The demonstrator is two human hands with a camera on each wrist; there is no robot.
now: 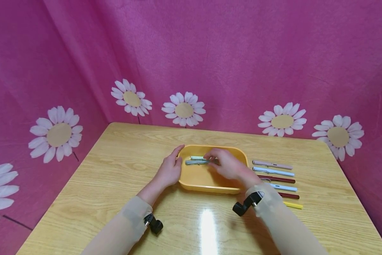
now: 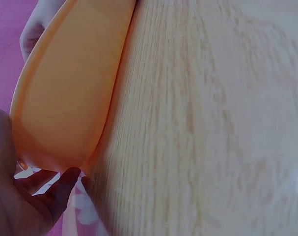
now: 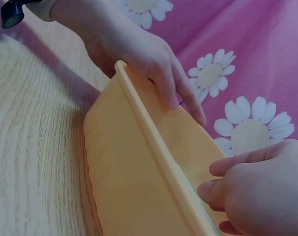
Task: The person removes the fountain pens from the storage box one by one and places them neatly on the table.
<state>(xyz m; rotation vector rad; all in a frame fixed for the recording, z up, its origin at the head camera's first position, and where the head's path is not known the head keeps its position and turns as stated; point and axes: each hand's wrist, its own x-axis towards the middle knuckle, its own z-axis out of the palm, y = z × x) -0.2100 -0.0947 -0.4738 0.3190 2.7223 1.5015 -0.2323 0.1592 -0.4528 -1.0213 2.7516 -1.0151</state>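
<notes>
A yellow-orange plastic tray (image 1: 203, 179) lies on the wooden table. My left hand (image 1: 171, 169) grips its left end, and the left wrist view shows fingers of that hand (image 2: 38, 196) against the tray's outer wall (image 2: 70, 88). Inside the tray, my right hand (image 1: 226, 164) pinches the right end of a grey pen (image 1: 193, 162). Just behind that pen lies a light green pen (image 1: 196, 158), partly covered by the fingers. In the right wrist view my right hand (image 3: 266, 191) reaches over the tray rim (image 3: 158, 147), which hides the pens.
Right of the tray, several pens lie in a column: a lilac pen (image 1: 272, 164), a light blue pen (image 1: 273, 171), a dark red pen (image 1: 283, 180), more below, and a yellow pen (image 1: 293, 205). My right forearm covers some of their left ends. A pink flowered curtain (image 1: 229, 71) borders the table.
</notes>
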